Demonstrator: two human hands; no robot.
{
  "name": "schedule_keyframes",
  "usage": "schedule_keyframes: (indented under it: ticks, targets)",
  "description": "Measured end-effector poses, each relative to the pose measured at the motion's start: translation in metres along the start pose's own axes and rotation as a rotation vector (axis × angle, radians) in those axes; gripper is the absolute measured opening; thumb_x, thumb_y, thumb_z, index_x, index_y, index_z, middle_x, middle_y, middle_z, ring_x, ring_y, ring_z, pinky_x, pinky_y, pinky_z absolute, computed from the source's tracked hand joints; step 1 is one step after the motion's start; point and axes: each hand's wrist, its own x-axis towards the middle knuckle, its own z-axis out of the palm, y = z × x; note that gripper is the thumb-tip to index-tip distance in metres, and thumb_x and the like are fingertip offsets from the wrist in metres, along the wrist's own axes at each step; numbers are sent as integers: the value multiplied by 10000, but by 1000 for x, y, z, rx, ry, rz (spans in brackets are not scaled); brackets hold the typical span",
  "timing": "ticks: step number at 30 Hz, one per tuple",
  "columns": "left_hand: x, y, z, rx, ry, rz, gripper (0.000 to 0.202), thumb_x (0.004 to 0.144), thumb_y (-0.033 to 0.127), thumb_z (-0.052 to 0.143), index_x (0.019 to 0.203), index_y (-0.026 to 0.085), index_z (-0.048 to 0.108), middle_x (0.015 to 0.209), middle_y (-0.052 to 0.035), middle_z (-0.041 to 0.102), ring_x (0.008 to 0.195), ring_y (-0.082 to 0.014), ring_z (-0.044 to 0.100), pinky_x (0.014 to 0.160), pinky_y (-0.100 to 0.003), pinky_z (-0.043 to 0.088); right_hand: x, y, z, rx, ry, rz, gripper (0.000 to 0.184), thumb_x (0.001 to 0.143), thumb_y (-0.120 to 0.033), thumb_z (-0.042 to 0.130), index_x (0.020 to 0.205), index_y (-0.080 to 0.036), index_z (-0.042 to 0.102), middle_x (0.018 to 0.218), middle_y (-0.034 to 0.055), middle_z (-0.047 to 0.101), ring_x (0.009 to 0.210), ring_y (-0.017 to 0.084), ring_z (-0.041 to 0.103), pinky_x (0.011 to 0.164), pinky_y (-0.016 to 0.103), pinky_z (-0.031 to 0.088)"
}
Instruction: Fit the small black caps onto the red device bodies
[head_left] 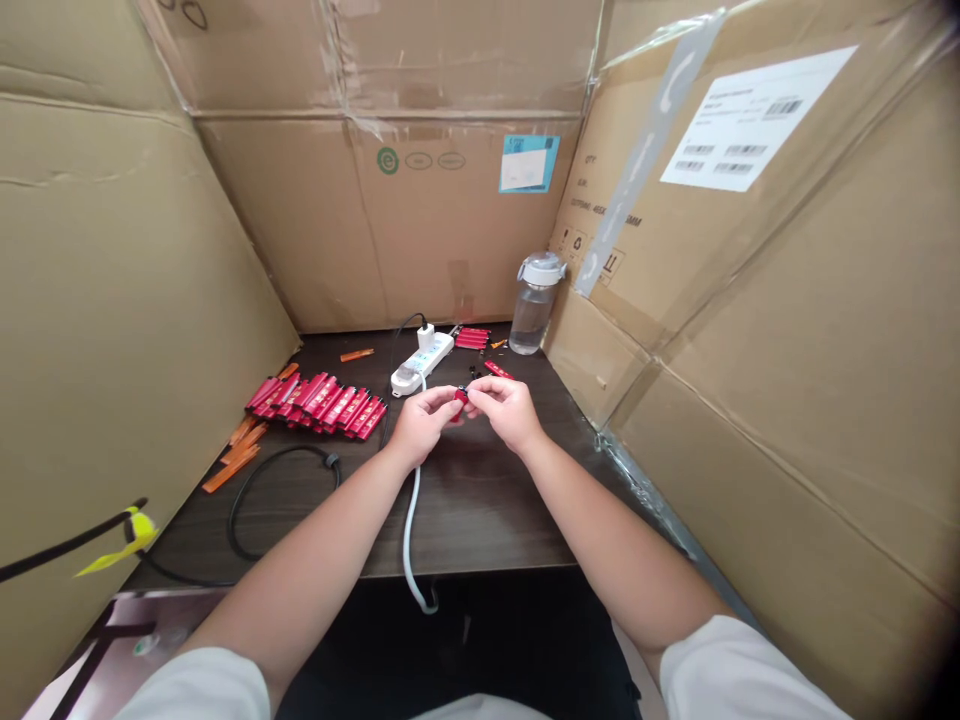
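In front of me, over the dark table, my left hand [424, 424] pinches a small red stick that looks like a lighter [460, 396]. My right hand [507, 408] has its thumb and fingertips closed at the dark upper end of the same red lighter. Fingers cover most of it. A heap of similar red lighters [322, 402] with gold print and dark ends lies to the left. Beyond my hands sit a row of red lighters [472, 339] and a single red lighter [498, 370]. Small black pieces [474, 371] are scattered just past my fingers.
A white power strip [424, 362] with a plugged-in adapter [426, 336] stands behind my left hand; its white cord [409, 530] runs over the table's front edge. Orange strips [236, 460] and a black cable [238, 500] lie left. A water bottle [530, 318] stands back right. Cardboard walls [420, 230] surround the table.
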Motion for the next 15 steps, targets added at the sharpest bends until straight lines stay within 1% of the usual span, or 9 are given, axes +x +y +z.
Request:
schedule_keyframes:
  ticks: [2, 4, 6, 10, 15]
  targets:
    - [0, 0, -1, -29, 3, -18, 381, 645, 371, 759, 936, 147, 660, 886, -59, 702, 752, -169, 666, 688, -355, 581, 0, -1, 1, 38, 19, 24, 272, 642, -399, 729, 704, -150, 637, 601, 16, 630, 553, 153, 620, 557, 313, 552]
    - [0, 1, -1, -47, 8, -30, 381, 636, 365, 768, 930, 150, 659, 861, -50, 700, 715, -156, 658, 671, -354, 583, -1, -1, 2, 24, 25, 14, 271, 656, -403, 721, 720, -155, 633, 598, 13, 626, 548, 148, 616, 557, 309, 552]
    - [0, 2, 0, -53, 7, -36, 376, 629, 359, 774, 921, 152, 659, 842, -45, 700, 703, -154, 654, 661, -354, 581, -2, -1, 3, -16, 15, -33, 252, 687, -400, 701, 730, -163, 627, 629, 15, 623, 560, 147, 614, 560, 305, 550]
    - [-1, 4, 1, -21, -3, -32, 377, 618, 359, 780, 909, 148, 667, 872, -60, 706, 758, -176, 663, 665, -340, 576, -4, -1, 1, -139, -27, -167, 215, 775, -393, 623, 750, -180, 611, 740, 29, 611, 619, 146, 614, 592, 302, 545]
    - [-2, 7, 2, 51, -3, -19, 369, 621, 370, 771, 906, 151, 685, 911, -66, 707, 788, -178, 656, 661, -319, 567, -3, 1, -4, -365, -75, -266, 178, 849, -352, 530, 778, -195, 576, 763, 38, 596, 656, 151, 599, 613, 295, 520]
